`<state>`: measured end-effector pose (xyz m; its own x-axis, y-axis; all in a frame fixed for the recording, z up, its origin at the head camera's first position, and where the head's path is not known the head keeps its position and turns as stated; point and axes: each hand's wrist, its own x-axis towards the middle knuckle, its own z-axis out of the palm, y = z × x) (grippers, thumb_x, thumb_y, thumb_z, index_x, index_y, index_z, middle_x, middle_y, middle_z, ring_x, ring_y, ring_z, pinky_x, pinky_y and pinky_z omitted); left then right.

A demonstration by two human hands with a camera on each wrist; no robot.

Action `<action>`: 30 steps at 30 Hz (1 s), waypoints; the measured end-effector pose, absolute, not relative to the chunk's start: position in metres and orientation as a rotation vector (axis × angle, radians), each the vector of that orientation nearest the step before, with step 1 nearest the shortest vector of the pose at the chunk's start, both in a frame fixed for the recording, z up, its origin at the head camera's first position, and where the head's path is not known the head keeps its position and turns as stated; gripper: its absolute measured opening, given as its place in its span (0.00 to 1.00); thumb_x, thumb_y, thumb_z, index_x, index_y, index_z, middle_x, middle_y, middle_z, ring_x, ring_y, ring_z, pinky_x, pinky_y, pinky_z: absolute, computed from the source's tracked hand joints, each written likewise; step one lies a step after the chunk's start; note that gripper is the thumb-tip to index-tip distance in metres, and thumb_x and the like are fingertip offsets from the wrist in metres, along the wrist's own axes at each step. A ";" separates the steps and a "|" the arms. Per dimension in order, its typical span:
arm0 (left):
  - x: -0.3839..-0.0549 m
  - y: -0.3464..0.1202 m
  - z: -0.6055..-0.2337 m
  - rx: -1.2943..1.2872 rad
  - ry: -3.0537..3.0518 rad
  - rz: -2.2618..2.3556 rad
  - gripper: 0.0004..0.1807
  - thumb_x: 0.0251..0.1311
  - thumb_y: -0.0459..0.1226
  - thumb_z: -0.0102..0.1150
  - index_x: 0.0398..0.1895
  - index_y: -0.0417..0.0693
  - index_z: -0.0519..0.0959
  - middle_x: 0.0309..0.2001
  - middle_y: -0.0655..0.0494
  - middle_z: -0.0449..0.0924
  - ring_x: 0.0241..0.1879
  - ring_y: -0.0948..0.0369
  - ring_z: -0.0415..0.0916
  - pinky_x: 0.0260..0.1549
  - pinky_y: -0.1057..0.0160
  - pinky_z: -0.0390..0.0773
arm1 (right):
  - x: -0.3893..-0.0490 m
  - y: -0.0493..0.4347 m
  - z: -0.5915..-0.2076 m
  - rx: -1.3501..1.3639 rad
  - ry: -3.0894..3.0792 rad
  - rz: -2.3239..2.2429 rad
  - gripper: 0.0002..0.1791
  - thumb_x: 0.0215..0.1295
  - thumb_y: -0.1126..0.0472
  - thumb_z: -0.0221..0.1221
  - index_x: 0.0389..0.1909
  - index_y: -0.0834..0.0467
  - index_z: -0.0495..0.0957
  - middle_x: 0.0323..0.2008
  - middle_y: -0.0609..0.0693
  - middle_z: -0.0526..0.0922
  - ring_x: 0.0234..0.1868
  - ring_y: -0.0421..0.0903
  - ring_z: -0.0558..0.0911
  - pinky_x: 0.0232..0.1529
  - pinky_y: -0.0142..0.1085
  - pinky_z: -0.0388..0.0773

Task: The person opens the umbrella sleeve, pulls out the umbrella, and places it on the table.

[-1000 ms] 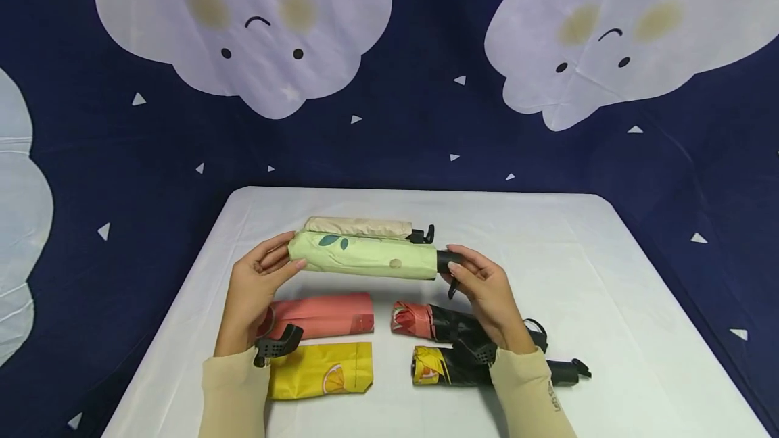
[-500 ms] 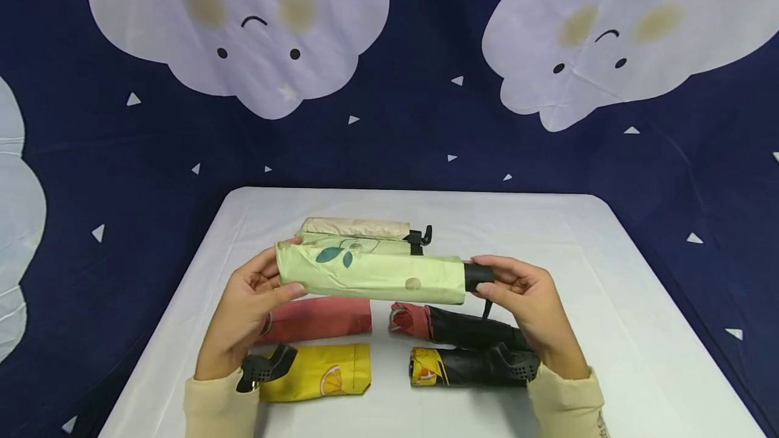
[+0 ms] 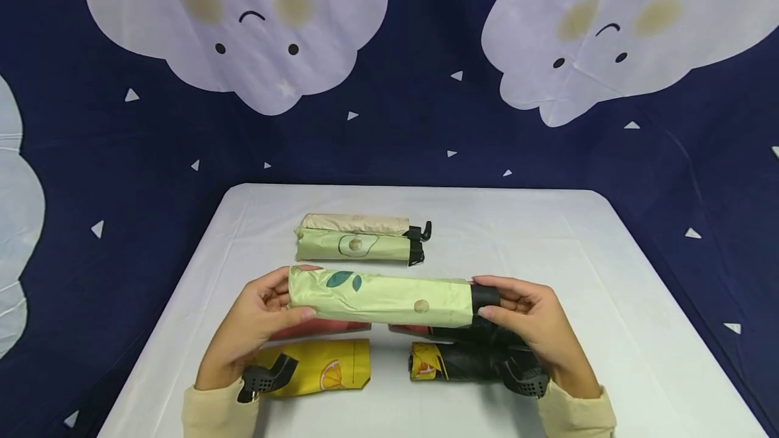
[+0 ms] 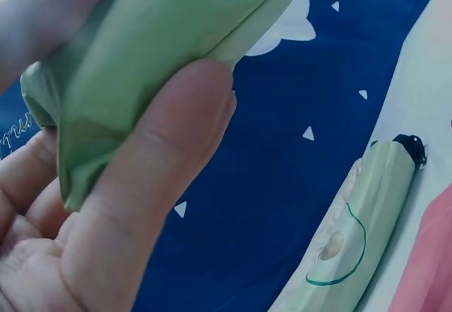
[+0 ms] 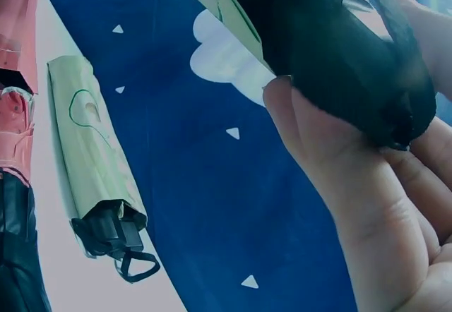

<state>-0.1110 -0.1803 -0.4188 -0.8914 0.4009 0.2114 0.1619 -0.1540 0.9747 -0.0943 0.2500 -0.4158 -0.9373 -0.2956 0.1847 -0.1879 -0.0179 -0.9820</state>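
A light green folding umbrella [image 3: 380,297] with dark leaf prints is held level above the table by both hands. My left hand [image 3: 252,320] pinches its left end between thumb and fingers; the left wrist view shows the thumb and fingers on the green cloth [image 4: 127,79]. My right hand [image 3: 538,316] grips the black handle [image 3: 485,299] at the other end, seen close up in the right wrist view. Behind it, a second green umbrella [image 3: 328,247] with an avocado print lies against a beige umbrella [image 3: 359,224].
Nearer me on the white table [image 3: 505,232], a yellow sleeve [image 3: 304,367] with an orange-slice print lies left of a black-and-yellow umbrella [image 3: 468,362]. A red sleeve [image 3: 328,328] and a red-and-black umbrella [image 3: 414,329] are partly hidden beneath the held umbrella.
Both hands have brought the green umbrella back toward me and slightly right. The avocado-print umbrella behind it has come into view, while the red sleeve and red-and-black umbrella have become mostly covered.
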 end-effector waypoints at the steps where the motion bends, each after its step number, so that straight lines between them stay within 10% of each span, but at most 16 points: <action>1: -0.111 -0.180 -0.418 0.661 1.931 2.165 0.30 0.58 0.19 0.66 0.65 0.28 0.70 0.55 0.42 0.83 0.50 0.50 0.84 0.47 0.57 0.85 | -0.094 0.250 -0.416 -0.536 2.147 -2.118 0.24 0.64 0.77 0.65 0.61 0.73 0.76 0.56 0.60 0.84 0.50 0.54 0.87 0.45 0.44 0.86; 30: -0.103 -0.196 -0.416 0.618 2.038 2.169 0.32 0.56 0.17 0.66 0.65 0.28 0.71 0.53 0.43 0.82 0.48 0.53 0.85 0.42 0.59 0.86 | -0.099 0.220 -0.426 -0.504 2.081 -2.163 0.23 0.65 0.72 0.67 0.61 0.68 0.78 0.56 0.63 0.83 0.49 0.54 0.87 0.46 0.47 0.86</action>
<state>-0.1028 -0.1958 -0.4159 -0.9125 0.3442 0.2213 0.1994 -0.0980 0.9750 -0.0994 0.2197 -0.4262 -0.9406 -0.2952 0.1677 -0.1562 -0.0624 -0.9858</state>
